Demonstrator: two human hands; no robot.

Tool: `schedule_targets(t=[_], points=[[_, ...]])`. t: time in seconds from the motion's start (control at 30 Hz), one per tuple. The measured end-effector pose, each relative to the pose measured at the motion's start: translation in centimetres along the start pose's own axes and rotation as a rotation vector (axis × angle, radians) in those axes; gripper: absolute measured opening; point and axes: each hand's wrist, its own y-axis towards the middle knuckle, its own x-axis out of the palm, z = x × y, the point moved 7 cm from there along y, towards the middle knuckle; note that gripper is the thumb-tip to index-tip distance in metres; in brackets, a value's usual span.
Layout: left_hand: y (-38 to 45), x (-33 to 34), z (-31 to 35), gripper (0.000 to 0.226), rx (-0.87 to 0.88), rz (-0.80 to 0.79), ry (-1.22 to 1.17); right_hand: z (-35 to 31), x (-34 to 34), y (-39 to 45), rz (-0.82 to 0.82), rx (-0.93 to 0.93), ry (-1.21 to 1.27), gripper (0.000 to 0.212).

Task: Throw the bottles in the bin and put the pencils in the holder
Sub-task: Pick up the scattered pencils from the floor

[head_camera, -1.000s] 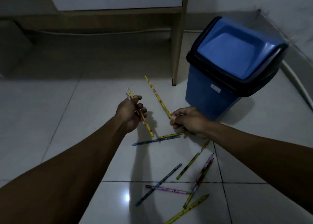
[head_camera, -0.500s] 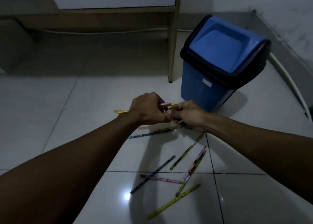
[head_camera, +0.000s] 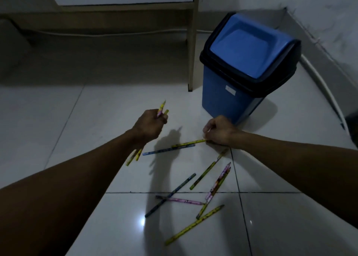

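Observation:
My left hand is closed around a small bunch of pencils; their ends stick out above the fist and below the wrist. My right hand is low over the floor, its fingers pinching the end of a yellow pencil that lies on the tile. A blue pencil lies just beneath it. Several more pencils in yellow, blue and pink are scattered on the floor nearer to me. A blue bin with a black-rimmed swing lid stands behind my right hand. I see no holder and no bottles.
The floor is glossy white tile. A wooden furniture leg stands just left of the bin. A white cable or pipe runs along the wall at the right. The room is dim.
My hands met half a second ago and a pencil passed into my left hand. They have since parted, and my right hand has dropped to the yellow pencil on the floor.

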Motion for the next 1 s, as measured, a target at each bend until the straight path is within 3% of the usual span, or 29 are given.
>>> schedule_targets(t=[0.03, 0.1, 0.27, 0.5, 0.63, 0.77, 0.9, 1.0], points=[[0.1, -0.5, -1.0, 0.025, -0.047, 0.027, -0.057, 0.5, -0.1, 0.3, 0.027, -0.035, -0.190, 0.008], [0.3, -1.3, -2.5, 0.033, -0.096, 0.073, -0.030, 1.6, 0.1, 0.7, 0.060, -0.071, -0.346, 0.015], [1.0, -1.5, -5.2, 0.047, -0.123, 0.101, 0.070, 1.1, 1.7, 1.3, 0.071, -0.247, -0.435, 0.014], [1.9, 0.7, -6.0, 0.036, -0.111, 0.087, -0.036, 0.2, 3.7, 1.8, 0.116, -0.311, -0.634, 0.018], [2.4, 1.1, -6.8, 0.035, -0.084, 0.088, -0.037, -0.4, 2.9, 1.6, 0.113, -0.380, -0.529, 0.019], [2.6, 1.6, -6.2, 0.035, 0.043, 0.095, 0.222, -0.8, -0.3, 1.0, 0.170, -0.346, -0.253, 0.012], [2.3, 5.2, -4.9, 0.023, 0.188, -0.128, 0.522, -0.3, -2.6, -1.3, 0.133, -0.305, -0.043, 0.005], [1.8, 7.6, -4.5, 0.030, 0.283, -0.203, 0.781, 1.0, -4.1, -3.3, 0.079, -0.210, 0.088, 0.006]])
